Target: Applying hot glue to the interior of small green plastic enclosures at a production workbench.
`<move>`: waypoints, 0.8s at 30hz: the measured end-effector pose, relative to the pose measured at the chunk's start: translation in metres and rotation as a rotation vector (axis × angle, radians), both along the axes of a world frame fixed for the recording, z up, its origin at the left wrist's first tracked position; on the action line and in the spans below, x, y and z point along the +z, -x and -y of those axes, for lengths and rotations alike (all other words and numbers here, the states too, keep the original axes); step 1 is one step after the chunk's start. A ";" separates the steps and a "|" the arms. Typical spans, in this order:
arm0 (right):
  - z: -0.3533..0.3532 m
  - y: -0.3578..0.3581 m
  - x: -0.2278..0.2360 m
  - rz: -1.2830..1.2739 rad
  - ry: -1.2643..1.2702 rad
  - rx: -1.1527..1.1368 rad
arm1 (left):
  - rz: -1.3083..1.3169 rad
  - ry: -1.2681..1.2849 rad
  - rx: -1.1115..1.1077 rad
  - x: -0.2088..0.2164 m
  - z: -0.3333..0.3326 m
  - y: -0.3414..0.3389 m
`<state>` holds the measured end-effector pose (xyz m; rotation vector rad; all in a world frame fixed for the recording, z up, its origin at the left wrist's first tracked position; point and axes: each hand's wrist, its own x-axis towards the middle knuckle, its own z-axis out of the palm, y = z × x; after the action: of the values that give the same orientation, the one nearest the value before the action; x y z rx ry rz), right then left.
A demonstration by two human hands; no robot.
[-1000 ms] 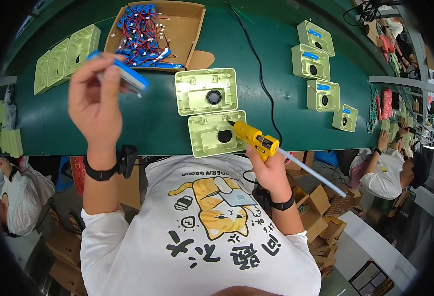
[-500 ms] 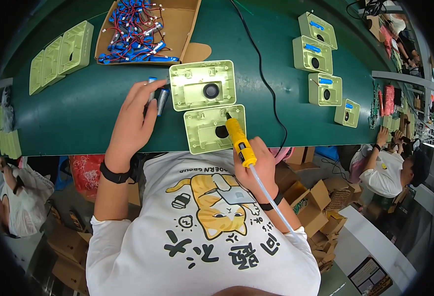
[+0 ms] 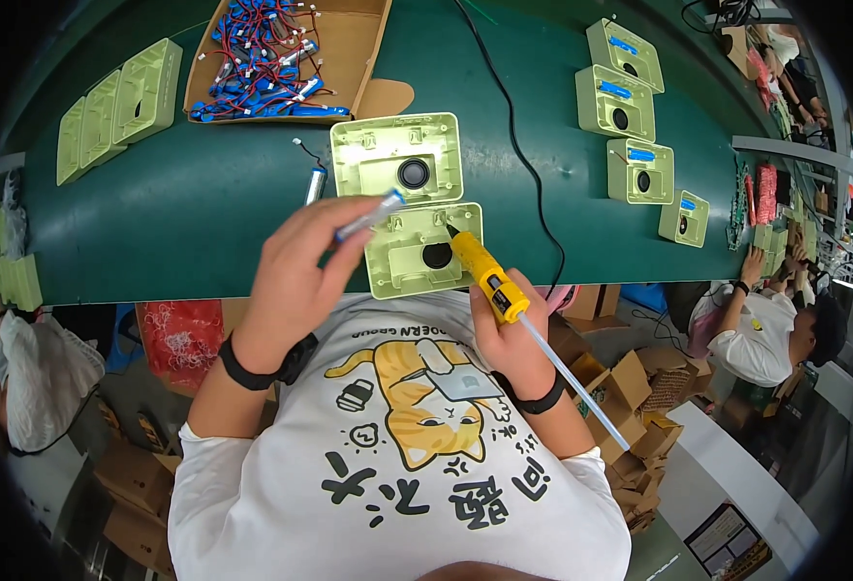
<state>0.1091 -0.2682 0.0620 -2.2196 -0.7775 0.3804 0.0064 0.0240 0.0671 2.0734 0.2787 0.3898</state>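
Between the fingers of my left hand is a cylindrical battery with a blue end, held just above the nearer green plastic housing. My right hand is wrapped round a yellow glue gun; a clear glue stick sticks out of its back. The gun's dark nozzle points into the nearer housing, by its upper wall. Directly behind stands a second green housing with a round black speaker in it. Another battery with a wire lies on the table left of the housings.
A cardboard box of wired blue batteries sits at the back. Several green housings with blue batteries stand in a row at right; more green housings stand at left. A black cable crosses the table. Another person works far right.
My left hand has picked up a battery from the table and carried it right, over the nearer housing. My right hand and the glue gun have shifted slightly, tilting the gun's back end rightward.
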 end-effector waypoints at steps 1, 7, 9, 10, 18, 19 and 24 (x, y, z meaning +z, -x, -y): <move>0.000 -0.001 -0.001 -0.017 -0.012 -0.002 | 0.000 0.045 -0.031 -0.001 0.006 -0.004; 0.004 -0.004 -0.008 -0.152 -0.048 -0.081 | -0.065 0.061 -0.108 -0.022 0.023 -0.019; 0.005 -0.005 -0.008 -0.174 -0.070 -0.087 | 0.047 -0.129 -0.137 -0.030 0.024 -0.024; 0.006 -0.006 -0.008 -0.193 -0.071 -0.091 | 0.103 -0.223 -0.151 -0.032 0.025 -0.025; 0.010 -0.001 -0.005 -0.254 -0.131 -0.172 | 0.091 -0.409 -0.290 -0.033 0.025 -0.024; 0.011 -0.002 -0.005 -0.244 -0.118 -0.164 | 0.104 -0.435 -0.313 -0.032 0.024 -0.024; 0.012 -0.003 -0.010 -0.188 -0.113 -0.109 | 0.061 -0.656 -0.394 -0.024 0.022 -0.026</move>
<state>0.1120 -0.2805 0.0516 -2.0755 -0.5619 0.4717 0.0322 0.0016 0.0428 2.6739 -0.3421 0.3261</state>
